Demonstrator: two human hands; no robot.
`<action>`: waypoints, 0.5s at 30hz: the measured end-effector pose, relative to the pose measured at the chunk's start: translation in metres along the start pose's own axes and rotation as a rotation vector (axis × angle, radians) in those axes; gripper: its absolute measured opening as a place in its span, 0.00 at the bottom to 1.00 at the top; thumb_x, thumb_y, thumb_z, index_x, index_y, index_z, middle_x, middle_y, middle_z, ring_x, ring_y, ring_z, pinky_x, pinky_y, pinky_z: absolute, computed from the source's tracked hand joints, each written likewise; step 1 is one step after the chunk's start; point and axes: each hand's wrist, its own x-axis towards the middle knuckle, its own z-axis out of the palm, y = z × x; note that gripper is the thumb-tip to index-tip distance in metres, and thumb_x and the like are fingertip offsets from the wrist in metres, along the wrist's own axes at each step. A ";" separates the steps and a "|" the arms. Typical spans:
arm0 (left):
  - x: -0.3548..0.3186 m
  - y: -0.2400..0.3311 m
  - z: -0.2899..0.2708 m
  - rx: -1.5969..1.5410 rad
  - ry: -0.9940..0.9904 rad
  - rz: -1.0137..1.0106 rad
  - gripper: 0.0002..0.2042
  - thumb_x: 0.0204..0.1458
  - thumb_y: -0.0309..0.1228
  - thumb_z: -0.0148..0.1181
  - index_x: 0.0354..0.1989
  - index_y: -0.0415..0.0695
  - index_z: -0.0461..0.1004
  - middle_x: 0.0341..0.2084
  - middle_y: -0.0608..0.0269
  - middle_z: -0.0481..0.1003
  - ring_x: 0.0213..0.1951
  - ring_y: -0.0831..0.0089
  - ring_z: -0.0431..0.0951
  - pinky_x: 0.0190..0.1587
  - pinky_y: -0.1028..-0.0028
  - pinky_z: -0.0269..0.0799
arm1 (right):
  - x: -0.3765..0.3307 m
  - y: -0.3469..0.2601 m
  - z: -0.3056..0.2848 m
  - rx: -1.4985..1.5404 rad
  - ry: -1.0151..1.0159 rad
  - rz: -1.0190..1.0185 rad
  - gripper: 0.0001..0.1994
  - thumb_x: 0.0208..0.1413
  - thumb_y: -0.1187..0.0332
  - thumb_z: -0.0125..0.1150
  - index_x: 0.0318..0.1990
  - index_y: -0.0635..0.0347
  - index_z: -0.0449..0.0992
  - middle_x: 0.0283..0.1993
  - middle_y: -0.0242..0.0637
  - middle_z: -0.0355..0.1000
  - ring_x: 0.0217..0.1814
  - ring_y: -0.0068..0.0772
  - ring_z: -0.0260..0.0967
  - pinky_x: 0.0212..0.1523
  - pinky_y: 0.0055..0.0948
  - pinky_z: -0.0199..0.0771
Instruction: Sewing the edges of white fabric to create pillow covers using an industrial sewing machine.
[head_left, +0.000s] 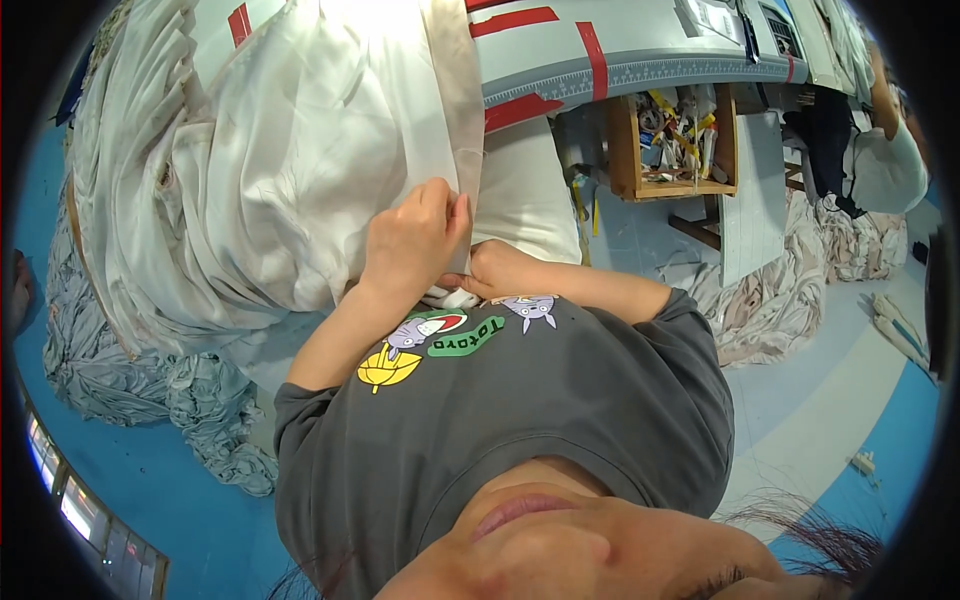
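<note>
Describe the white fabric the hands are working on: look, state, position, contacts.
The white fabric is a large, thin, slightly glossy cloth, cream-white, heaped in soft folds and creases over the grey table edge and hanging toward the floor. A flat beige band runs down its right side. The left hand pinches the cloth beside that band; the right hand grips its lower edge just below. Grey-blue cloth lies piled under it at left.

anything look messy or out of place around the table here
Yes. Cloth is heaped on the floor: a crumpled grey-blue pile at the left and pinkish fabric under the table at the right. The white fabric in both hands spills over the table edge.
</note>
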 end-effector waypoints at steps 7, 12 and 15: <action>-0.002 0.004 -0.010 0.038 -0.145 -0.067 0.09 0.50 0.30 0.57 0.23 0.42 0.65 0.17 0.58 0.71 0.19 0.57 0.73 0.21 0.64 0.69 | -0.004 0.004 0.007 -0.283 0.010 -0.027 0.18 0.56 0.56 0.53 0.35 0.66 0.75 0.27 0.50 0.72 0.30 0.50 0.71 0.34 0.40 0.71; -0.017 -0.015 -0.004 -0.042 -0.156 -0.043 0.07 0.51 0.27 0.55 0.25 0.40 0.65 0.21 0.52 0.71 0.24 0.53 0.73 0.26 0.64 0.70 | 0.014 0.023 -0.038 0.671 0.865 0.023 0.19 0.52 0.64 0.56 0.48 0.69 0.72 0.37 0.40 0.74 0.44 0.30 0.70 0.45 0.26 0.68; -0.021 -0.018 -0.020 -0.108 -0.016 0.103 0.03 0.50 0.24 0.55 0.28 0.40 0.68 0.21 0.54 0.72 0.24 0.61 0.75 0.26 0.68 0.72 | 0.028 0.023 -0.043 0.665 0.372 0.169 0.18 0.55 0.63 0.56 0.48 0.67 0.72 0.40 0.37 0.74 0.45 0.27 0.69 0.46 0.26 0.68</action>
